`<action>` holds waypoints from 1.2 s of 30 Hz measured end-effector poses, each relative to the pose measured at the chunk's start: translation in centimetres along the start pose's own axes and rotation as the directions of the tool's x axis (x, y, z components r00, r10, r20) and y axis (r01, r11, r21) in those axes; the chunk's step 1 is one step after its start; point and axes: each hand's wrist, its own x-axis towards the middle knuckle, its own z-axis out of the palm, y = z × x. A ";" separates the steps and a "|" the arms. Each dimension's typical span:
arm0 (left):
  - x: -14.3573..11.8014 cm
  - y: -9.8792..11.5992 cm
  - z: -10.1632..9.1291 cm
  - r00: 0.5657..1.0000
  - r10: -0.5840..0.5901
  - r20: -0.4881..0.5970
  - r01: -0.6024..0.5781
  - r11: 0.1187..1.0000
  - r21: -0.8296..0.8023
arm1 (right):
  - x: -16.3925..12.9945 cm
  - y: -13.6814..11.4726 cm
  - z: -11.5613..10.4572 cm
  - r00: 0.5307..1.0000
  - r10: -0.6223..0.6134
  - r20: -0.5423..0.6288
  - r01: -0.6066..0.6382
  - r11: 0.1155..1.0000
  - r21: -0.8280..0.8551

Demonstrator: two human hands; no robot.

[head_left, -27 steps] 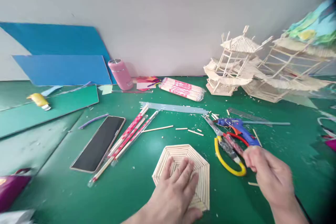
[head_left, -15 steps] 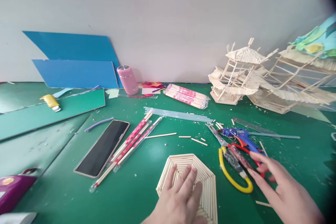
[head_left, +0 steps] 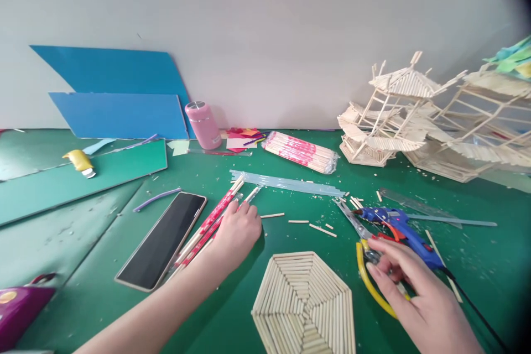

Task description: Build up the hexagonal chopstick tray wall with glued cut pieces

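My left hand (head_left: 239, 229) is closed, with its fingertips curled down over wrapped chopsticks (head_left: 194, 249) and the near end of a loose thin stick (head_left: 272, 215). What its fingers pinch is hidden. At the right, my right hand (head_left: 409, 282) bends round the handles of yellow-handled scissors (head_left: 360, 265), thumb and index finger near the pivot, covering most of the other handle. The scissors lie on the table, blades pointing away to the left. Between my hands a flat octagonal panel of glued sticks (head_left: 307, 304) lies untouched.
A blue glue gun (head_left: 394, 221) lies just beyond my right hand. Clear glue sticks (head_left: 290, 183) and a pack of chopsticks (head_left: 301, 152) are farther back. Stick-built pavilion models (head_left: 385, 121) stand back right. A phone (head_left: 164, 243) and pink flask (head_left: 203, 126) are left of centre.
My left hand has left the octagonal panel and moved forward left onto the chopsticks. My right hand has shifted left and closed more around the scissors' handles. The view has tilted down slightly.
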 end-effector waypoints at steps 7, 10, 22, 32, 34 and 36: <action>-1.1 0.7 -2.0 1.000 -0.010 0.003 0.010 0.996 -0.093 | 0.2 -1.0 0.5 1.000 0.024 -0.003 -0.024 0.998 0.054; -2.3 2.9 -3.5 0.998 0.052 -0.042 -0.062 0.944 -0.324 | 0.1 -2.2 1.1 0.998 0.040 0.046 -0.048 0.981 0.190; -7.4 5.5 -1.6 0.990 -0.116 -0.077 0.046 0.798 -0.600 | -1.2 -3.5 1.6 0.988 0.051 0.144 -0.097 0.939 0.329; -8.6 5.0 -0.4 0.989 -0.090 0.115 0.135 0.861 -0.490 | -6.6 -1.7 0.7 0.951 0.067 0.301 -0.080 0.996 0.032; -9.2 5.2 -0.3 0.991 -0.072 0.115 0.121 0.853 -0.507 | -6.4 -2.1 0.9 0.952 0.045 0.303 -0.057 0.998 0.033; -10.0 5.3 -0.4 0.994 -0.057 0.089 0.096 0.842 -0.531 | -5.7 -2.6 1.2 0.961 0.026 0.275 -0.032 0.999 0.016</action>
